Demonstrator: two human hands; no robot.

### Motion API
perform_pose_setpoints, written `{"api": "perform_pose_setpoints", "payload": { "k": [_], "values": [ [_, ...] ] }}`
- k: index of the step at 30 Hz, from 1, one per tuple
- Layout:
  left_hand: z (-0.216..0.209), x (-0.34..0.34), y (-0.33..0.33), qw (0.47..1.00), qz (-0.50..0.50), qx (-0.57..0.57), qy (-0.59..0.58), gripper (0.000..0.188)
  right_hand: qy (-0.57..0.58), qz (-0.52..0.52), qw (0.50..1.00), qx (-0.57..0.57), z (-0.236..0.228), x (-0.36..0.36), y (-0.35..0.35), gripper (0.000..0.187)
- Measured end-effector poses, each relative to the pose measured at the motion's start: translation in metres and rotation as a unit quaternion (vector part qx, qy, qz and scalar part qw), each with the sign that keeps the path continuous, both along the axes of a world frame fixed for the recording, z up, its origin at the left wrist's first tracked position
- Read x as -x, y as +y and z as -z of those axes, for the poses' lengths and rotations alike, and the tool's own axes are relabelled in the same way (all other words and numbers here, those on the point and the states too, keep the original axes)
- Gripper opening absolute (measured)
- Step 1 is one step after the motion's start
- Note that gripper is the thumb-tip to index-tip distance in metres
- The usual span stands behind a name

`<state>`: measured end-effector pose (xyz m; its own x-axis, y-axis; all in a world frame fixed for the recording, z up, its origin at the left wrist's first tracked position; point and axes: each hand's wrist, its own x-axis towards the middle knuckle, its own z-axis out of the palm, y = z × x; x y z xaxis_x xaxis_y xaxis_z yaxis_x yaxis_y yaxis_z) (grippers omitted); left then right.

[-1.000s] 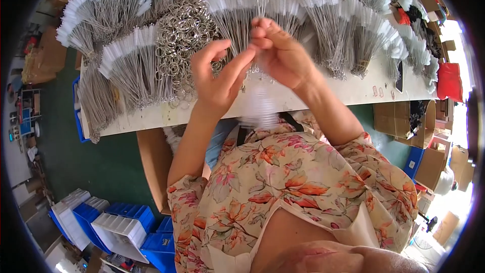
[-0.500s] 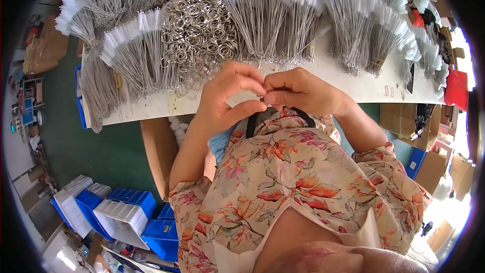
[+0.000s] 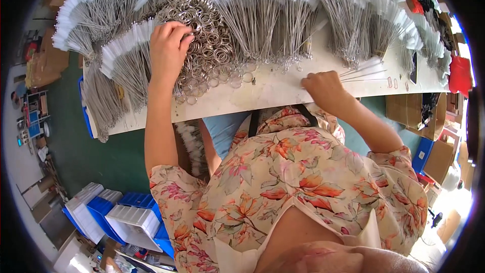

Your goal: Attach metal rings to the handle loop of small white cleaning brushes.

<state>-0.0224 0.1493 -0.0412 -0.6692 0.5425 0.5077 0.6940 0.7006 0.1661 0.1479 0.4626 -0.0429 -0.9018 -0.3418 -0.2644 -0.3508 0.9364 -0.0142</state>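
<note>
At the left edge of a heap of metal split rings [image 3: 209, 45] is my left hand [image 3: 169, 50]. Its thumb and fingertips are bent close together against the rings; whatever lies between them is hidden. Farther right, my right hand [image 3: 326, 90] is closed low over the near part of the table. Thin wire brushes [image 3: 366, 72] with white bristles run out from behind its knuckles, their wire ends covered by the fist. Some loose rings [image 3: 247, 77] lie flat on the table between my hands.
Dense bundles of wire brushes [image 3: 290, 20] line the back of the white table [image 3: 273, 88], with another bundle [image 3: 129, 53] left of my left hand. A red bag [image 3: 459, 75] hangs at the right end. Blue and white crates [image 3: 134, 222] stand on the floor at left.
My hands were together at the table's near edge and have parted. The left has moved up and left to the rings; the right has moved right and down, and brushes now show beside it.
</note>
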Motion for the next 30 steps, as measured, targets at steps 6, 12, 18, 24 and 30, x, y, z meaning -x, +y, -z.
{"api": "perform_pose_setpoints", "payload": {
  "k": [6, 12, 18, 24, 30],
  "values": [
    [-0.008, -0.009, 0.009, 0.973, -0.047, -0.178, -0.140, 0.016, -0.020, 0.121, 0.876, 0.467, -0.021, 0.021, -0.026, 0.016],
    [-0.043, -0.069, 0.062, 0.819, -0.036, -0.458, -0.345, 0.010, -0.051, 0.131, 0.736, 0.662, -0.054, 0.061, -0.063, 0.013],
    [-0.043, -0.085, 0.075, 0.936, 0.000, -0.347, -0.066, 0.012, -0.105, 0.118, 0.661, 0.734, -0.071, 0.055, -0.080, 0.013],
    [-0.050, -0.098, 0.073, 0.846, 0.118, -0.477, -0.205, 0.016, 0.117, -0.009, 0.718, 0.686, -0.068, 0.044, -0.078, 0.010],
    [-0.060, -0.106, 0.061, 0.649, 0.212, -0.573, -0.453, 0.019, 0.373, -0.137, 0.751, 0.527, -0.061, 0.039, -0.075, 0.019]
  ]
}}
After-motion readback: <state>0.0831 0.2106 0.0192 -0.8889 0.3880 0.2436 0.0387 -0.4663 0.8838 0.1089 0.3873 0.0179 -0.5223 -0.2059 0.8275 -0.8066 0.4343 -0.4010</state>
